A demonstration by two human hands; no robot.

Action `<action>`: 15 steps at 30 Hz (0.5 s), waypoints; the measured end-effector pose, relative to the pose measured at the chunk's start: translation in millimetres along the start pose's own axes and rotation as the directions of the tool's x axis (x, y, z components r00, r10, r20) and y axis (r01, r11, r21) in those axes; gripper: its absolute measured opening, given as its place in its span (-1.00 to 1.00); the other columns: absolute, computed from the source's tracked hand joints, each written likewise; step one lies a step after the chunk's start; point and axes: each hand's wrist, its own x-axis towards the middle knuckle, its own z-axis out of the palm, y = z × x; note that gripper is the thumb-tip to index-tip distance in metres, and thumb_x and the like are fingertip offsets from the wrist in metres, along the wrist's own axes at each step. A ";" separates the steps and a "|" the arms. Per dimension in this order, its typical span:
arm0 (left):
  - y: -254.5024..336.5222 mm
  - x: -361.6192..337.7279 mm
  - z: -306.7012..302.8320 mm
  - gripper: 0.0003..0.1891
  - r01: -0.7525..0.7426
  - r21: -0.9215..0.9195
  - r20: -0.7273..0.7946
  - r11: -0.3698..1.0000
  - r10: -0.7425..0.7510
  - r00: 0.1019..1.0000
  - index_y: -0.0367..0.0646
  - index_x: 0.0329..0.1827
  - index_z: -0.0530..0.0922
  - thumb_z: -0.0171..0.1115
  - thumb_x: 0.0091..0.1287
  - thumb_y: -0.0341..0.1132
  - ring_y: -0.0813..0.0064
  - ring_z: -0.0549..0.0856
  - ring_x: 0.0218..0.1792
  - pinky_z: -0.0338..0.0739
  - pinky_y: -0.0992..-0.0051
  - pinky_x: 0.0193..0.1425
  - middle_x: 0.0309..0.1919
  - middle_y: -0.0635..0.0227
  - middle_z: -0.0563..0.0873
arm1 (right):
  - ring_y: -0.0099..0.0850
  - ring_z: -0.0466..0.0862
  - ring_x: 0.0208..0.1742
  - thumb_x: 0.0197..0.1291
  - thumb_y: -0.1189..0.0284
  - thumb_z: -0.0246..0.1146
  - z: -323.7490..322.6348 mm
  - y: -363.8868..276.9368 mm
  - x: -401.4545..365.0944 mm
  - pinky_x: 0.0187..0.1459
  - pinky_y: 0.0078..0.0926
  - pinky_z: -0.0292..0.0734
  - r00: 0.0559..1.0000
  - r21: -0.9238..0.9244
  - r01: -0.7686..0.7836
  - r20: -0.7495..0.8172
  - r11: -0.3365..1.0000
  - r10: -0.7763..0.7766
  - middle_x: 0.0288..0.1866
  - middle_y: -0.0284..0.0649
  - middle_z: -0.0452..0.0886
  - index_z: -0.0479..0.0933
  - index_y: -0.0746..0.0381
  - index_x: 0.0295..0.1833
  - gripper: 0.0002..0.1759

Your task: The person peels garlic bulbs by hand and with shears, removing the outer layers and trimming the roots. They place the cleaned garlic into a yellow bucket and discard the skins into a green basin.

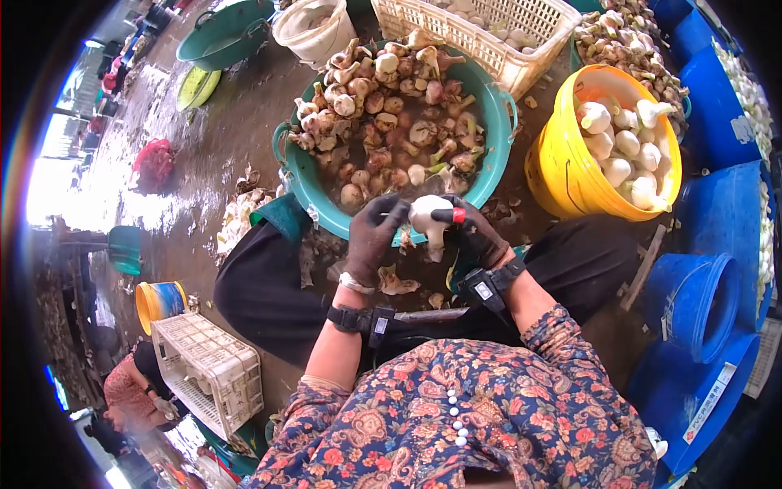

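On the wet floor (252,122) toward the left lies a red mesh bag (152,165); farther up, a lime-green basin (198,87) sits just beside a dark green tub (221,42), near a white bucket (316,42). Lower left, a yellow-and-blue pail (161,301) stands by a cream plastic crate (226,368), with another person (133,385) near it. A blue bucket (683,303) stands at the right.

A wet brown floor (265,102) is carrying things: a big round blue-green plastic tub (494,102) is sitting at twelve o'clock, a white plastic crate with holes (456,45) at one, a round yellow plastic bucket (547,171) at two, and a red net bag (153,165) is lying near ten.
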 end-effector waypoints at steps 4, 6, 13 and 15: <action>4.9 2.6 8.5 -0.83 -0.150 0.200 0.052 0.968 0.142 0.988 -0.26 -0.27 0.63 0.33 0.17 -0.34 0.62 0.59 -0.38 0.49 0.60 -0.24 -0.41 0.36 0.70 | -0.52 0.59 -0.12 -0.01 0.40 0.40 1.9 0.4 1.4 -0.09 -0.58 0.51 0.998 -0.134 0.024 -0.048 0.991 -0.030 -0.12 -0.24 0.60 0.46 0.32 0.03 -0.52; 0.3 2.4 9.8 -0.82 -0.163 0.353 0.050 0.921 0.155 0.987 -0.24 -0.28 0.62 0.31 0.18 -0.29 0.46 0.64 -0.36 0.50 0.50 -0.23 -0.39 0.28 0.69 | -0.53 0.58 -0.12 0.01 0.35 0.39 0.6 3.6 0.4 -0.08 -0.57 0.51 0.997 -0.151 0.035 -0.058 0.988 -0.044 -0.12 -0.24 0.60 0.46 0.33 0.04 -0.51; -45.3 2.9 -8.4 -0.79 0.163 0.909 -0.049 0.382 -0.291 0.955 -0.17 -0.24 0.58 0.18 0.25 -0.21 0.07 0.66 -0.20 0.52 0.28 -0.08 -0.27 0.08 0.69 | -0.27 0.61 -0.01 0.13 0.14 0.22 13.0 0.0 -17.8 0.04 -0.22 0.53 0.969 0.452 0.159 0.098 0.878 -0.226 0.01 -0.12 0.58 0.41 0.30 0.17 -0.42; -59.3 0.9 -10.5 -0.79 0.128 0.880 0.014 0.458 -0.295 0.955 -0.16 -0.11 0.56 0.19 0.24 -0.30 0.18 0.67 -0.15 0.52 0.32 -0.01 -0.23 0.11 0.69 | -0.17 0.59 0.03 0.18 0.21 0.17 -3.5 5.1 -5.4 0.05 -0.01 0.53 0.990 0.582 0.013 0.109 0.813 -0.094 0.09 -0.10 0.54 0.38 0.24 0.21 -0.47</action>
